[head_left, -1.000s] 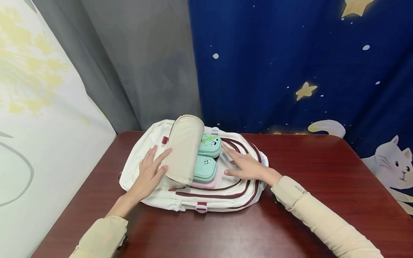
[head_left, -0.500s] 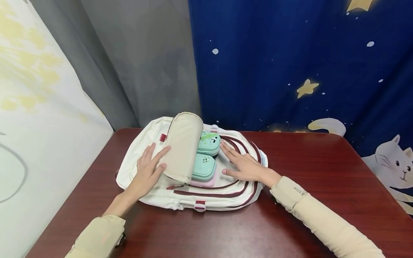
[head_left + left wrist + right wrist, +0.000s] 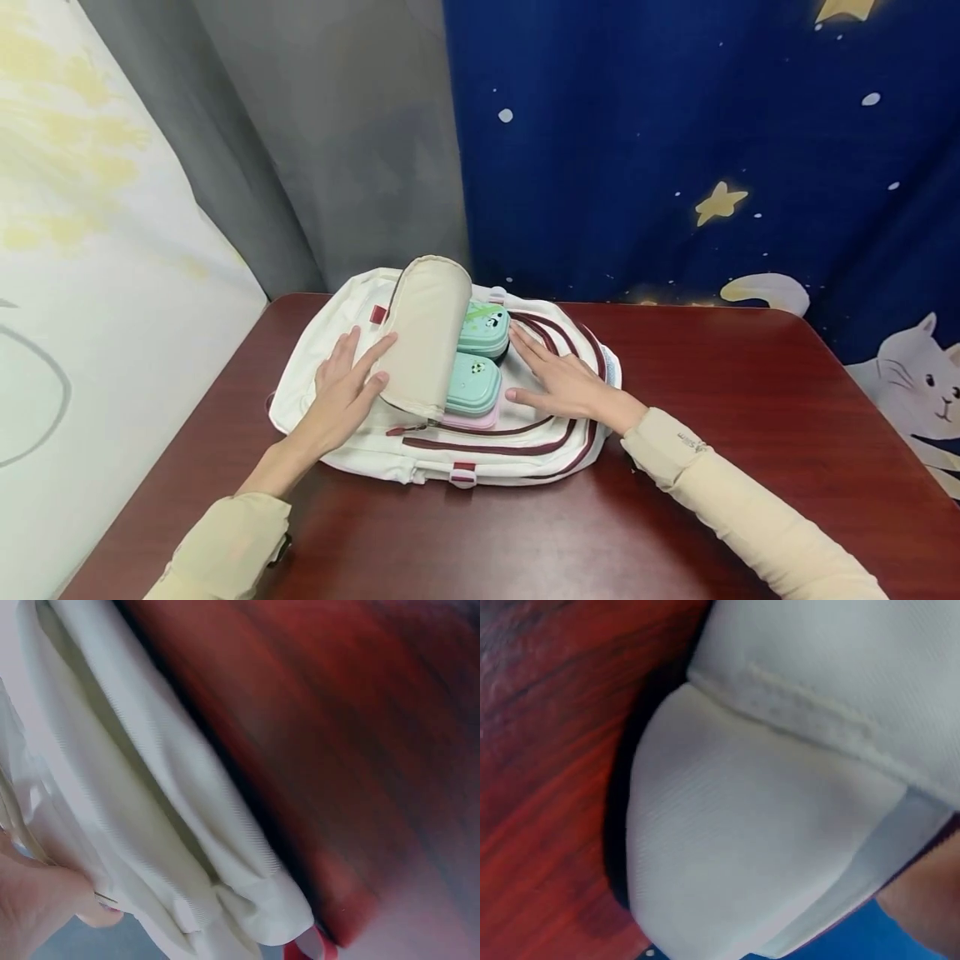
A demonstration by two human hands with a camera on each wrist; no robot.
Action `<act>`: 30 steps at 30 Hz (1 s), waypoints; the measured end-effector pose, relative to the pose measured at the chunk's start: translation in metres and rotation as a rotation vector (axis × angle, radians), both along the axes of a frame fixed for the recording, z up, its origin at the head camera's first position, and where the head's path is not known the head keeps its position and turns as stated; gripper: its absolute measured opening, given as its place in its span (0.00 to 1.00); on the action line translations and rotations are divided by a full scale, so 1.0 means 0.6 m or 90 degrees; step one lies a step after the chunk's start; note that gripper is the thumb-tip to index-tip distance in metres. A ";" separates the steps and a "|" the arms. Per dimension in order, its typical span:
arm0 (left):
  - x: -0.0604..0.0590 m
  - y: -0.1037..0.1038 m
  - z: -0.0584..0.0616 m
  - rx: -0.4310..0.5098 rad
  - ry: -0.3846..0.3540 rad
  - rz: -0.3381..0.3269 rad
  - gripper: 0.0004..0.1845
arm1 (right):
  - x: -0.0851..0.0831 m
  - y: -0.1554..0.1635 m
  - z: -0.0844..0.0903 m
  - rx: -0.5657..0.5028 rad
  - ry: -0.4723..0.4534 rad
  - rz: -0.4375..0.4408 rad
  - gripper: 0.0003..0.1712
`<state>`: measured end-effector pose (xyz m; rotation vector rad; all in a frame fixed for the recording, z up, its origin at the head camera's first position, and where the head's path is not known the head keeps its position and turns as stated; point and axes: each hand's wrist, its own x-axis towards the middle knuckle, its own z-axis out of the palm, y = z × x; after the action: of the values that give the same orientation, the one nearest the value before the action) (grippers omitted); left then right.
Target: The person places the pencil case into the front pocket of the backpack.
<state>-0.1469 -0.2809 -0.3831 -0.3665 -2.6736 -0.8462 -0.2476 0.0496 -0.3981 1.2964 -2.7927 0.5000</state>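
A white backpack (image 3: pixel 360 462) with dark red trim lies flat in the head view. Its beige flap (image 3: pixel 423 342) is folded over to the left. Two mint-green cases with panda prints stick out from under the flap: the farther case (image 3: pixel 486 327) and the nearer case (image 3: pixel 476 385). Below the nearer one shows the edge of a pink flat thing (image 3: pixel 476 418). My left hand (image 3: pixel 348 392) rests at the flap's left edge, fingers extended. My right hand (image 3: pixel 558 379) lies over the pack's right part, straight fingertips at the farther case's right end.
The pack lies on a dark red wooden table (image 3: pixel 720 392). Behind stand a grey curtain (image 3: pixel 360 150) and a blue star-patterned curtain (image 3: pixel 600 167). A zipper pull (image 3: pixel 397 431) and a strap buckle (image 3: pixel 463 475) are on the pack's near side.
My right hand has shifted slightly left, its fingers drawing closer together by the farther case. The left hand stays at the flap. The whole view has shifted a little.
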 end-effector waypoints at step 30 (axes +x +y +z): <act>-0.002 0.062 0.049 -0.033 0.064 -0.042 0.31 | 0.054 0.251 -0.004 -0.069 -0.080 -0.151 0.42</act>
<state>-0.1483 -0.2436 -0.3536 -0.4982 -2.6068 -0.7565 -0.2153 0.2004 -0.4007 0.9288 -2.9191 0.7293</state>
